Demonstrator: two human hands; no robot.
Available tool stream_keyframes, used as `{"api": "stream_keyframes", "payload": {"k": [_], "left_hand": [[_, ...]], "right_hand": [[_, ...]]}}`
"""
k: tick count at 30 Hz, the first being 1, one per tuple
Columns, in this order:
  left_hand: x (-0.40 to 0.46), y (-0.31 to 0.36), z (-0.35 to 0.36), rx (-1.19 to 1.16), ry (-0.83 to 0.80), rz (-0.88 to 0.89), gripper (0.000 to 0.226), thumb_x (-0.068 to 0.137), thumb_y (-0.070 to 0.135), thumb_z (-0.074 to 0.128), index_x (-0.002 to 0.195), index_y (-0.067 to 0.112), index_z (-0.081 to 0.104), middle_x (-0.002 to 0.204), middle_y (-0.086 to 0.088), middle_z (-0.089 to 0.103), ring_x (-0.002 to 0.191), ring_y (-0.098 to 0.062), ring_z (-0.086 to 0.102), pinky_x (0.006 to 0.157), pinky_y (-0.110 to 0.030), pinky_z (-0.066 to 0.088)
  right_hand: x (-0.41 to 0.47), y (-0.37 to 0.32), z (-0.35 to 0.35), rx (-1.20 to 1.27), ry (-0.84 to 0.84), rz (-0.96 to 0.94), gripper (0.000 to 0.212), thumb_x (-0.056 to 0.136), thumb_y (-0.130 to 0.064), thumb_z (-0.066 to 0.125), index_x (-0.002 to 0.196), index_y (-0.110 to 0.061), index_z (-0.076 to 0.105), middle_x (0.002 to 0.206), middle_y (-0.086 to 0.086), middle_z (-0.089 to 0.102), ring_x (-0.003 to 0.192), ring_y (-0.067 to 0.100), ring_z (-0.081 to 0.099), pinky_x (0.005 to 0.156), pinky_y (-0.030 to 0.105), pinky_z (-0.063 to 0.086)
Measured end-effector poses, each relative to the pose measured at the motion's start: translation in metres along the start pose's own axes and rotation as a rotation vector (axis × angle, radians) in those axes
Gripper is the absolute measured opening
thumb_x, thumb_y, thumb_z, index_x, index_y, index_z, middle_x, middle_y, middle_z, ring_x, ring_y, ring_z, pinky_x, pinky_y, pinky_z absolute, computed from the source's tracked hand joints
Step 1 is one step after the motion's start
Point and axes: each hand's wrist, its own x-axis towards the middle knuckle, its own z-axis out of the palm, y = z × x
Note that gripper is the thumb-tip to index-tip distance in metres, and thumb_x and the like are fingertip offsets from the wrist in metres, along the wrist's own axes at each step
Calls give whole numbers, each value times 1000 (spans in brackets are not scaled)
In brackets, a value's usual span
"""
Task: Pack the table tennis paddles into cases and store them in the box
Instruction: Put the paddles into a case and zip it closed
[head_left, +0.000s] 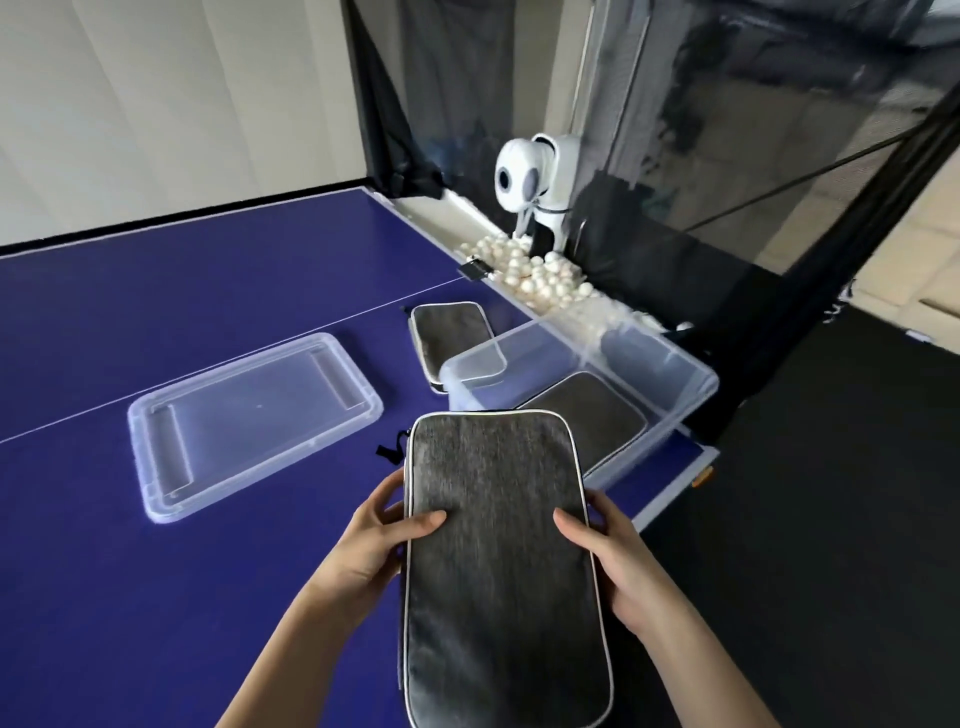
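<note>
Near the table's right edge, both hands clasp a grey case (498, 561) by its long sides, left hand (371, 545) and right hand (618, 558) curled around it; its long axis points far-right toward the clear box (691, 374), just beyond, nearer the right hand

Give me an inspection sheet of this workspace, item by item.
Surface: blue table tennis table, white lines.
Job's things: grey case in hand held above the table; second case lying in the clear box; third case on the table behind the box; clear lid flat on the table, left of the box.
Clutter: white balls heaped in the end tray.
Hands: left hand and right hand grip the case's long edges.
Cables: nothing seen.
Surroundings: ball machine, black netting.
</note>
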Motion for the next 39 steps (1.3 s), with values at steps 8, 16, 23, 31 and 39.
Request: {"api": "stream_keyframes", "payload": {"k": [8, 16, 23, 31, 39], "left_hand": [[64, 1, 118, 34, -68, 137, 67, 62, 2, 79, 123, 22, 61, 113, -16, 70, 104, -32, 68, 81, -35, 57], [114, 4, 158, 17, -6, 132, 59, 64, 3, 76, 118, 24, 65, 115, -15, 69, 103, -30, 68, 79, -31, 56], [173, 22, 150, -55, 67, 151, 63, 65, 6, 75, 124, 21, 60, 113, -16, 70, 98, -29, 69, 77, -33, 58], [234, 41, 146, -238, 216, 177, 63, 66, -3, 71, 124, 18, 59, 105, -14, 72, 89, -26, 71, 67, -31, 58], [253, 42, 148, -360, 415, 256, 59, 67, 3, 68, 123, 17, 57, 105, -14, 69, 89, -27, 69, 74, -36, 59]], "right_hand": [[9, -64, -108, -3, 33, -86, 54, 62, -27, 81, 112, -22, 59, 101, -1, 73, 93, 17, 71, 69, 27, 54], [57, -92, -152, -7, 39, -102, 63, 56, -34, 84, 113, -20, 60, 110, 6, 70, 98, 23, 69, 78, 36, 54], [129, -134, -149, -106, -17, -124, 59, 58, -33, 80, 110, -16, 61, 107, 8, 71, 96, 24, 69, 80, 35, 54], [215, -182, -142, -206, -127, -45, 45, 63, -33, 77, 105, -19, 64, 104, 6, 72, 93, 20, 70, 70, 31, 56], [249, -192, -147, -274, -172, 16, 54, 66, -42, 73, 116, -25, 61, 109, 2, 70, 100, 14, 68, 78, 26, 54]]}}
